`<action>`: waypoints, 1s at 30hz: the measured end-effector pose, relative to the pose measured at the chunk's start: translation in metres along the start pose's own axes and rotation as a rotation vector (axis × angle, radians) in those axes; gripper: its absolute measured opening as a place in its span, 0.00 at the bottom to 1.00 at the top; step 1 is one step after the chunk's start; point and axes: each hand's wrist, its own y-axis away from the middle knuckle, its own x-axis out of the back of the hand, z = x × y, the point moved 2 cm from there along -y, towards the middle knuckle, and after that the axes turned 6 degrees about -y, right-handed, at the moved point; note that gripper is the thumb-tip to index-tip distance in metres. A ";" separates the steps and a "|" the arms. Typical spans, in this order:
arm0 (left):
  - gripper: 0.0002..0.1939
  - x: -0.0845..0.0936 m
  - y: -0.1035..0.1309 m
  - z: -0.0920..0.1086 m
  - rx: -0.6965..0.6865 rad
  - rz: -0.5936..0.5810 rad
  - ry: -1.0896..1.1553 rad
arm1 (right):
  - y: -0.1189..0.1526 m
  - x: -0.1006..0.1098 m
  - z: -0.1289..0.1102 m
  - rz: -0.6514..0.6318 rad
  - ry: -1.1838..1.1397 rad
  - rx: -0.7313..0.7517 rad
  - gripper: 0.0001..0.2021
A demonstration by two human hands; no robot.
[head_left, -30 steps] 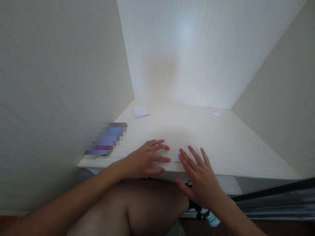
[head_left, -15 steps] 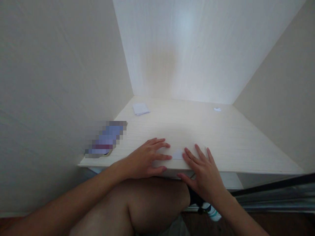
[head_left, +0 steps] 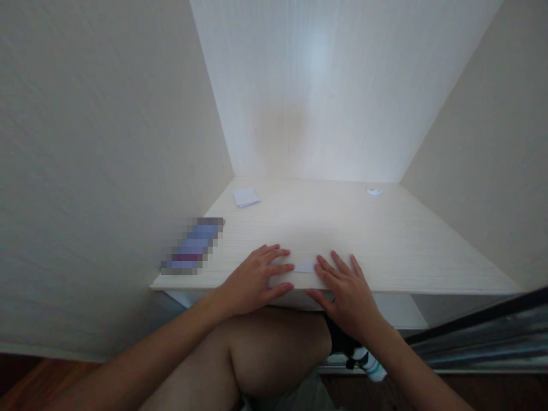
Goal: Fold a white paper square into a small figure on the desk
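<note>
A small white piece of paper (head_left: 305,265) lies near the front edge of the pale wooden desk (head_left: 411,245). On its left side, my left hand (head_left: 259,279) rests with fingers spread, an index fingertip at or close to the paper. My right hand (head_left: 346,288) is on the other side, fingers apart, its fingertips touching or nearly touching the paper's right end. Both thumbs are by the desk's front edge. Neither hand grips anything.
A folded white paper (head_left: 246,197) lies at the back left, and a small white scrap (head_left: 374,192) at the back right. A blurred-out phone (head_left: 192,246) is at the left edge. Panels enclose the desk; my legs are below.
The view has shifted slightly. Both hands keep nearly the same pose around the paper, whose visible part now looks more pointed at the top.
</note>
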 end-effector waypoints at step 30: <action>0.08 -0.017 -0.059 0.009 -0.138 0.085 -0.127 | -0.060 0.014 0.001 -0.152 0.169 0.179 0.14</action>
